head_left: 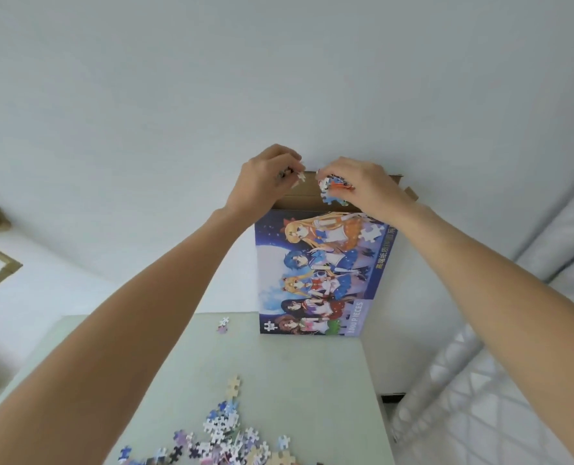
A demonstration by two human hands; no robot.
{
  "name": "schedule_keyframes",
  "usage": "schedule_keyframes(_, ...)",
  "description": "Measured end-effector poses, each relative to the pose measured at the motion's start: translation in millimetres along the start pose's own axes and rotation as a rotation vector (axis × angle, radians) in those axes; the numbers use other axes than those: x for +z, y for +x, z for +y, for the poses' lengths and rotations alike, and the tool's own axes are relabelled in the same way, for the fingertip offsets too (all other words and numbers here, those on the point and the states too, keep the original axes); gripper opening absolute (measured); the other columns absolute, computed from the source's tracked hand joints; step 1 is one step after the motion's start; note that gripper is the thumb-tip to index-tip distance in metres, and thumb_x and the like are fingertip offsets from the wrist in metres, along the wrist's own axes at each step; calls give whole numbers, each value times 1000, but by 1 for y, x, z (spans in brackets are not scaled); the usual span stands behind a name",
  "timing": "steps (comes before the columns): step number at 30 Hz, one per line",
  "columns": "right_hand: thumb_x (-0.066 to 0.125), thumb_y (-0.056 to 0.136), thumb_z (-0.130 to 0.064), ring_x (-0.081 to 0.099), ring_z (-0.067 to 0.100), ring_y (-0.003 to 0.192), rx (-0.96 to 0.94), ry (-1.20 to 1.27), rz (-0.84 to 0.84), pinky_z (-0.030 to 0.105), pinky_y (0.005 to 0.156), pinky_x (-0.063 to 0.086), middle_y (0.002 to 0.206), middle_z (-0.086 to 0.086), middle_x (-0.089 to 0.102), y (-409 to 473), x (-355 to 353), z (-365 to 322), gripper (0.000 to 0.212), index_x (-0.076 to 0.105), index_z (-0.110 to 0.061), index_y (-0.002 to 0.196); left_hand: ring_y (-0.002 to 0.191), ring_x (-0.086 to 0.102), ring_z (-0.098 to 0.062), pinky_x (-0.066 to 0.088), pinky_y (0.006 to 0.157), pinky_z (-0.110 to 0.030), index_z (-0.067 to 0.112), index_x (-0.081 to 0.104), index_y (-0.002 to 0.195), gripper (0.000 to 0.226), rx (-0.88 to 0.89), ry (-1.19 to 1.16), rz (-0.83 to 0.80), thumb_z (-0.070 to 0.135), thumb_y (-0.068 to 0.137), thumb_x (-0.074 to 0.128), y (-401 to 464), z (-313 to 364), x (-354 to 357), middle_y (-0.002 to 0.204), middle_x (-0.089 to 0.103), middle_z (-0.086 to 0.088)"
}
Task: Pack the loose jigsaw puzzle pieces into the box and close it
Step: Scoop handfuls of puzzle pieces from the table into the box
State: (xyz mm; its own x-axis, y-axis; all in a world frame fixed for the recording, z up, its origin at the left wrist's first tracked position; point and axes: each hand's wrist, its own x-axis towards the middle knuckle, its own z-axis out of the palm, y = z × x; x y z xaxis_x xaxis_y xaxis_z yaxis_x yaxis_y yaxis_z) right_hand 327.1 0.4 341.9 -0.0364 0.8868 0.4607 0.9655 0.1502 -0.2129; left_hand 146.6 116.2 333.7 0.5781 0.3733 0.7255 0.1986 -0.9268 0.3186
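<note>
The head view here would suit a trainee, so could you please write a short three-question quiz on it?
1. True or false: the puzzle box stands upright with its top flaps open.
2. Which hand holds the bigger bunch of pieces? A) left hand B) right hand
3. Where does the largest pile of loose pieces lie?

Key: 1 true. 2 B. 3 On the table, at its near edge.

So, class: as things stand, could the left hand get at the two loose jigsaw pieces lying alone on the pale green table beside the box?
Probably yes. The left hand pinches a piece at the box's open top, but nothing lies between it and the two loose pieces.
</note>
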Motion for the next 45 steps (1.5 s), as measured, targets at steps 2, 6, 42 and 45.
schedule_keyframes(2,63,87,-13,61,21,101,-15,-20,-50,35,87,50,116,1,63,0,8,9,28,62,-17,114,78,62,-17,44,70,-17,7,70,91,10,99,75,-72,6,83,64,2,-11,6,105,65,-6)
schedule_keyframes(6,60,89,-13,58,20,108,-18,-22,-135,38,91,48,119,1,61,-4,24,21,27,62,-18,115,89,64,-23,38,75,-19,8,70,96,14,187,206,-331,7,85,62,-2,-25,18,111,65,-6)
schedule_keyframes(42,53,92,-22,59,17,102,382,175,-250,33,81,51,114,-2,62,-219,188,-147,32,55,-20,124,101,60,-11,48,88,-34,27,54,120,33,-907,-78,-244,31,87,59,-321,34,-15,104,67,8)
schedule_keyframes(45,52,90,-43,33,24,130,532,149,-688,39,100,37,143,4,35,-264,230,-170,60,29,-27,142,128,38,-27,35,105,-43,27,31,140,70,-1057,131,-622,49,81,63,-394,30,-19,139,43,-7)
